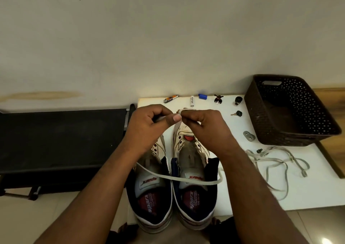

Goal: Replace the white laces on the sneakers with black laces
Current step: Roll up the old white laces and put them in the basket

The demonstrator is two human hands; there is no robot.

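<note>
Two white sneakers stand side by side on the white board, heels toward me: the left sneaker [152,193] and the right sneaker [196,187]. A white lace [179,178] runs across both shoe openings and rises to my hands. My left hand [149,124] pinches a stretch of this lace between thumb and fingers above the toe area. My right hand [205,126] pinches the same lace right beside it. A second white lace [276,161] lies loose on the board to the right. No black lace is in view.
A dark brown perforated basket [291,113] sits at the back right. Small items line the board's far edge: a nail clipper [170,98], a battery [192,101], a blue cap [202,96], a key [237,113], a metal bracket [248,136]. A black bench [61,141] stands left.
</note>
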